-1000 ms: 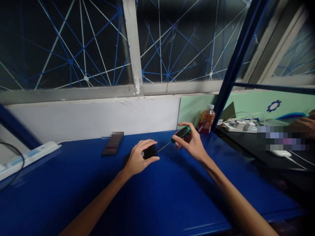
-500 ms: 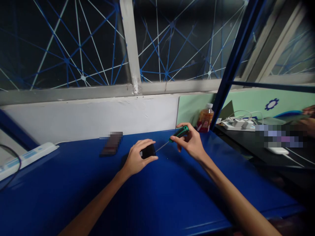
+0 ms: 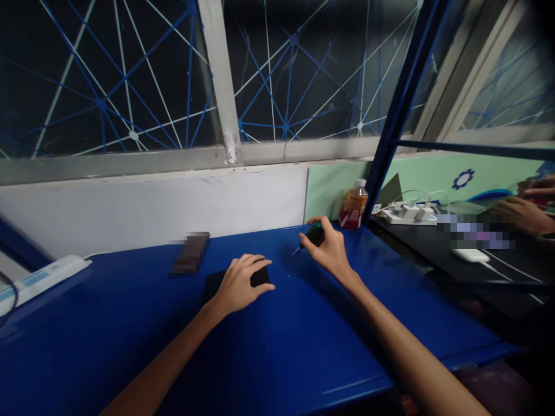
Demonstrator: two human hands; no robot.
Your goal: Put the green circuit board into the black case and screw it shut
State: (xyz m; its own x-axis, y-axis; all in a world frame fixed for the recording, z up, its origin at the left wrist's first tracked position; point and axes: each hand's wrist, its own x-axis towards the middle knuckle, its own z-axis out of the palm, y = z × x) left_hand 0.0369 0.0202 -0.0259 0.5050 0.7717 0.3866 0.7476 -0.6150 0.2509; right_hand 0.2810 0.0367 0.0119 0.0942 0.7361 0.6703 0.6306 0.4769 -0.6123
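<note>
My left hand point(image 3: 240, 284) is closed over a flat black device point(image 3: 260, 277), thumb along its near edge and fingers along the far one. The device lies on the blue table, its middle hidden under the palm; I cannot make out its exact kind. To the right, my right hand point(image 3: 328, 249) grips a screwdriver point(image 3: 314, 233) with a green and black handle, its thin shaft pointing down and left. The screwdriver's tip is in the air, apart from the device.
A dark, blurred-out slab point(image 3: 189, 255) lies at the back left of the blue table point(image 3: 277, 346). White power strips point(image 3: 47, 280) sit left and right. A drink bottle point(image 3: 354, 205) stands at the back right. Another person's hands point(image 3: 526, 211) are over the black neighbouring table.
The screwdriver tip has drawn back from the device's right end, and its handle has turned in my right hand. The device now lies flatter under my left hand. The view has shifted slightly.
</note>
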